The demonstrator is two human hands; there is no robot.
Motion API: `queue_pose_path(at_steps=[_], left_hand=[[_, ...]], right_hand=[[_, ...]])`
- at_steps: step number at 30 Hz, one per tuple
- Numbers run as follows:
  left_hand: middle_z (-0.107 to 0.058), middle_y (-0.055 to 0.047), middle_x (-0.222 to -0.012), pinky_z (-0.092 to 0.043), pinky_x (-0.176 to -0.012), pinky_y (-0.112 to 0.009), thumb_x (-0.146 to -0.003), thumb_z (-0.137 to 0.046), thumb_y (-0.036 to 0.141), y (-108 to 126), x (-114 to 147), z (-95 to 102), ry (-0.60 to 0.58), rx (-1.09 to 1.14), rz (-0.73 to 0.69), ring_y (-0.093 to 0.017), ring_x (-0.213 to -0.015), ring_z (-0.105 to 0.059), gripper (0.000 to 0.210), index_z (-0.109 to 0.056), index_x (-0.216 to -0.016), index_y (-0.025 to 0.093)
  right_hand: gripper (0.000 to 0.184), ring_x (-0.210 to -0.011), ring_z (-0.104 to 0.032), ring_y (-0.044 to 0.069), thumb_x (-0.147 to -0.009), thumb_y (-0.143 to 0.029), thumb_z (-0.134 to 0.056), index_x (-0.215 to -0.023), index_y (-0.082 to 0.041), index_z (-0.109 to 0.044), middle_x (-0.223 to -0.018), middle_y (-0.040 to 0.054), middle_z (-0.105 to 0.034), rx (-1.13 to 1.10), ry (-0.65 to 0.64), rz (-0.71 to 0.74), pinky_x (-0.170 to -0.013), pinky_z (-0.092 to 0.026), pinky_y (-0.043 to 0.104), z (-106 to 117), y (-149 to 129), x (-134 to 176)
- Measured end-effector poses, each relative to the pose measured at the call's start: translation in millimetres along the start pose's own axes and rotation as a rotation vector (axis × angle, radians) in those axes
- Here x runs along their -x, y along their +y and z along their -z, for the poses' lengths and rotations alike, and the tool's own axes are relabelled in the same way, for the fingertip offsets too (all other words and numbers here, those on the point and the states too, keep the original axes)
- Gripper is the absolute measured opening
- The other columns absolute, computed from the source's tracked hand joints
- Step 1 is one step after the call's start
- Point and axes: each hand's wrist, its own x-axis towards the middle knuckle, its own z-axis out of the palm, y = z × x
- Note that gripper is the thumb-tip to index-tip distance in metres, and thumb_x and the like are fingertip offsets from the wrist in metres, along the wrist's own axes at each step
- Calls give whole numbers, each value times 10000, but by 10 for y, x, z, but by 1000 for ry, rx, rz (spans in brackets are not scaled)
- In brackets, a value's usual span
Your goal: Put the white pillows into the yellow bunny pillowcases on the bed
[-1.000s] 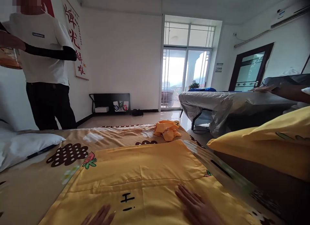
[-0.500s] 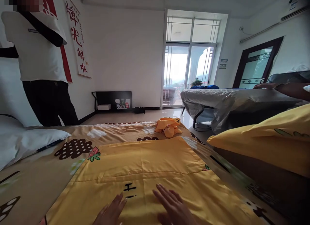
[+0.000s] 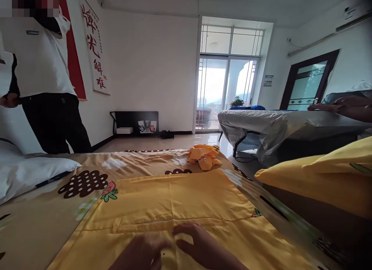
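Note:
A yellow pillowcase (image 3: 139, 200) lies flat in front of me, with a seam and a narrow gap across its middle and a strawberry print at its far left corner. My right hand (image 3: 197, 239) is over it just below that seam, its fingers bent and the thumb apart from the forefinger. Close by on the left, my left hand (image 3: 142, 251) is smeared by motion, so its grip does not show. Both hands cover most of the black lettering. Beyond the far edge sits a crumpled orange-yellow cloth (image 3: 204, 157).
A patterned brown bed sheet (image 3: 139, 161) spreads underneath. White pillow (image 3: 55, 169) at left, yellow pillow (image 3: 316, 169) at right. A person (image 3: 43, 68) stands at the far left. Another person's hands (image 3: 340, 105) rest over a plastic-covered table (image 3: 270, 118).
Both hands have moved forward to the seam and closer together, now covering most of the lettering. The person at left has lowered one arm; the other person's hands at right have come further into view.

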Motion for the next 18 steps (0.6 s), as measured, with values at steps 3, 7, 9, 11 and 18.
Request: queue_pose_path(at_steps=[3, 7, 9, 11, 18], left_hand=[[-634, 14, -1253, -435, -997, -310, -872, -370, 263, 49, -738, 122, 115, 73, 67, -184, -1135, -587, 450, -570, -1272, 315], [-332, -74, -1511, -222, -1163, -426, -910, -368, 378, -116, -1192, -291, 95, 70, 159, -225, -1408, -279, 551, -407, -1419, 170], [-278, -54, -1533, -163, -1171, -482, -911, -386, 416, -216, -1201, -491, 89, 43, 135, -234, -1426, -229, 544, -406, -1420, 223], [-273, -26, -1536, -168, -1167, -489, -904, -417, 442, -294, -1176, -568, 81, 42, 99, -225, -1424, -235, 519, -422, -1403, 299], [-275, -28, -1531, -192, -1157, -479, -790, -590, 486, -399, -1188, -401, -36, 88, 75, -249, -1419, -249, 616, -454, -1375, 347]], right_hand=[[334, -1230, -484, 254, -871, -216, -497, -1189, -227, -596, -1337, 78, -550, 174, 62, 4, -1024, -366, 407, -198, -23, -309], [281, -1241, -450, 218, -905, -200, -413, -1127, -251, -578, -1300, 52, -563, 266, 49, 133, -1033, -315, 391, -434, 65, -312], [247, -1208, -470, 199, -897, -228, -450, -1107, -273, -572, -1241, 23, -594, 250, 7, 167, -1005, -328, 352, -450, 126, -275], [276, -1192, -478, 194, -869, -246, -500, -1136, -298, -548, -1227, -1, -599, 244, -5, 181, -985, -332, 338, -462, 196, -275], [286, -1006, -540, 271, -794, -238, -566, -1080, -233, -565, -1093, 86, -629, 392, 270, 48, -923, -339, 421, -700, 367, -358]])
